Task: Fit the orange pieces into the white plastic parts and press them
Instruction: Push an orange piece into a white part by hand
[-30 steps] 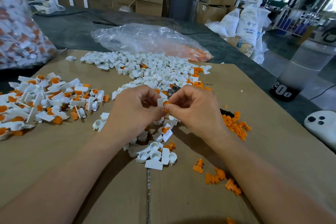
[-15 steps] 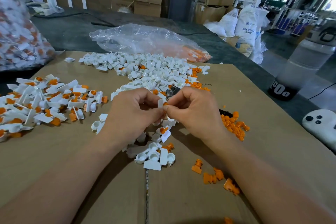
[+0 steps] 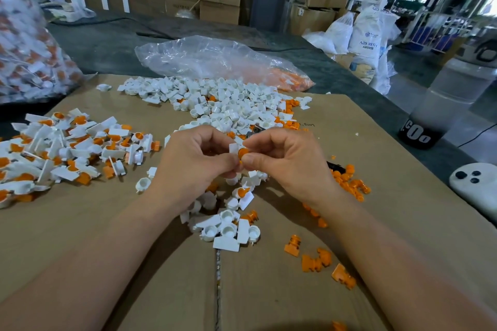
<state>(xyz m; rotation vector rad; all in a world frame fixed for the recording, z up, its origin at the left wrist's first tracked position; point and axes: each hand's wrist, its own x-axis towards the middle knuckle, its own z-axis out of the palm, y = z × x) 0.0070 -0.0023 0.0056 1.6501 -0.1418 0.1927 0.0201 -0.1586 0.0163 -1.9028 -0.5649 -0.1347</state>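
My left hand (image 3: 193, 161) pinches a small white plastic part (image 3: 233, 148) above the cardboard. My right hand (image 3: 287, 161) pinches an orange piece (image 3: 243, 152) that sits against that white part; fingertips of both hands meet there. A big heap of loose white parts (image 3: 231, 107) lies behind my hands. A smaller cluster of white parts (image 3: 228, 228) lies below them. Loose orange pieces lie at the right (image 3: 349, 183) and near my right forearm (image 3: 317, 260). Fitted white-and-orange parts (image 3: 61, 148) are piled at the left.
Cardboard sheet (image 3: 134, 236) covers the dark table. A clear plastic bag (image 3: 220, 62) with orange pieces lies at the back. A large bag of finished parts (image 3: 29, 43) stands far left. A white device (image 3: 476, 185) and a translucent container (image 3: 443, 105) are at the right.
Both hands stay at the same spot; the orange piece now shows more plainly against the white part between the fingertips.
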